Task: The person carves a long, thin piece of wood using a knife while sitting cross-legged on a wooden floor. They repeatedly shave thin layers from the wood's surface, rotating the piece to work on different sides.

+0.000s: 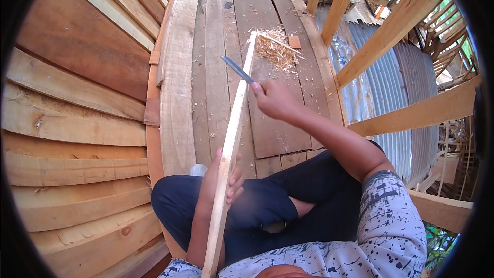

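Observation:
A long pale wooden strip runs from beside my body out over the plank floor, its far end by a heap of shavings. My left hand wraps round the strip near my knee, fingers curled over its right side. In my right hand is a knife, closed round a handle that the fingers hide. The knife's grey blade points to the upper left and lies across the strip, partway toward its far end. Whether the edge bites into the wood I cannot tell.
Curled wood shavings lie on the plank floor, with a small reddish wood block beside them. A board wall rises on the left. At right stand wooden posts before corrugated metal sheets. My crossed legs are in front.

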Motion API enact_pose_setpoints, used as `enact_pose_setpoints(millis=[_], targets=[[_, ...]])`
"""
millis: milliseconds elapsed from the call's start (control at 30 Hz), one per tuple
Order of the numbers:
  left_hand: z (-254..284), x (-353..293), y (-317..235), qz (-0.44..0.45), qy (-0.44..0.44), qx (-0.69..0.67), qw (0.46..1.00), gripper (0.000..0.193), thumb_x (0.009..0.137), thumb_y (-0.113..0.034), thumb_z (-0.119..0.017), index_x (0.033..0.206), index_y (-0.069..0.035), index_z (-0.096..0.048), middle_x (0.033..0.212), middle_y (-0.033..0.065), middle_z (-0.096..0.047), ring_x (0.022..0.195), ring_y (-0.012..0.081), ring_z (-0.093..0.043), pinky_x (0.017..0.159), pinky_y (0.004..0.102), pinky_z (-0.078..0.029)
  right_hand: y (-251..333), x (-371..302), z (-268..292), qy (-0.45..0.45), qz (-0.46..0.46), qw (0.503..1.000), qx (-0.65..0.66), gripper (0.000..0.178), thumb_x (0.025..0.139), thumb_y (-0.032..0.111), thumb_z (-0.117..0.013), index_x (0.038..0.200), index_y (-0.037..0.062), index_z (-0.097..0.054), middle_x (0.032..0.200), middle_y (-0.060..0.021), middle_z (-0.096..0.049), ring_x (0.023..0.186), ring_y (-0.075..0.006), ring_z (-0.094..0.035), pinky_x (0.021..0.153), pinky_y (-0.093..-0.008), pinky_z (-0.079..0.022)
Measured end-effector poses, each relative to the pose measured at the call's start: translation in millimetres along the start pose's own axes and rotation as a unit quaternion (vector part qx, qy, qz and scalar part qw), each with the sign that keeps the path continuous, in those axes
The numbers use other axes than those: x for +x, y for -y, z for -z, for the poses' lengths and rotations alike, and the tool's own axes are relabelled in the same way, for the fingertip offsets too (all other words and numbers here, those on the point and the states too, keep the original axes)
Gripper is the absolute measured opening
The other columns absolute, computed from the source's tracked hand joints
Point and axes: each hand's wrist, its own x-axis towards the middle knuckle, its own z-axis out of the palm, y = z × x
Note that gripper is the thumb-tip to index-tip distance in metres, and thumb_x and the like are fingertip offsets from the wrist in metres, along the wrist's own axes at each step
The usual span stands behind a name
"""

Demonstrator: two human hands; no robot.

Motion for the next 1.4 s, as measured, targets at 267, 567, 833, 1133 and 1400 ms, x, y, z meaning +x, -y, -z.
enact_pose_setpoints(millis=[267,567,833,1133,1400], targets=[[3.7,-0.9,0.3,0.017,0.007,0.001,1.0,0.054,0.105,-0.052,-0.033,0.118,-0.001,-0.047,0.06,0.0014,-0.039,0.037,0.0098,-0.036,0.03,0.0233,-0.032,11.6,3.7,14.5,-0.012,0.002,1.0,-0.023,0.057,0.104,0.04,-0.04,0.075,-0.003,-0.065,0.06,-0.0203,-0.059,0.055,-0.0355,-0.059,0.059,-0.0508,-0.045],[5.6,4.4,4.4,0.026,0.002,-0.02,0.999,0.052,0.106,-0.049,-0.031,0.12,-0.001,-0.047,0.06,0.0038,-0.041,0.038,0.0128,-0.038,0.032,0.0258,-0.032,7.0,21.2,28.5,0.008,-0.096,0.995,0.012,0.053,0.101,0.034,-0.042,0.074,-0.0054,-0.065,0.067,-0.0264,-0.062,0.068,-0.0428,-0.064,0.069,-0.0524,-0.049],[-0.5,5.0,4.8,0.014,-0.02,0.017,1.0,0.053,0.106,-0.049,-0.033,0.119,0.0,-0.047,0.058,0.001,-0.039,0.037,0.009,-0.036,0.03,0.0222,-0.033,6.6,29.1,29.9,0.017,-0.141,0.989,0.052,0.061,0.104,0.042,-0.042,0.069,-0.0053,-0.056,0.055,-0.0163,-0.051,0.051,-0.0281,-0.054,0.056,-0.0459,-0.043],[0.6,3.2,4.0,0.02,0.001,0.003,1.0,0.053,0.106,-0.049,-0.033,0.12,0.0,-0.047,0.059,0.0003,-0.039,0.037,0.0082,-0.037,0.03,0.0215,-0.032,-0.7,20.6,18.9,0.05,-0.06,0.997,0.023,0.055,0.103,0.038,-0.041,0.077,-0.0039,-0.066,0.063,-0.0214,-0.061,0.061,-0.0335,-0.063,0.061,-0.0489,-0.048],[0.0,5.2,-0.1,0.0,-0.004,-0.005,1.0,0.052,0.106,-0.048,-0.032,0.117,0.0,-0.047,0.059,0.0,-0.04,0.037,0.0079,-0.037,0.03,0.0207,-0.034,17.3,7.4,17.8,0.117,-0.036,0.992,0.012,0.055,0.103,0.038,-0.039,0.083,-0.0042,-0.069,0.064,-0.0192,-0.062,0.06,-0.0323,-0.062,0.062,-0.0484,-0.049]])
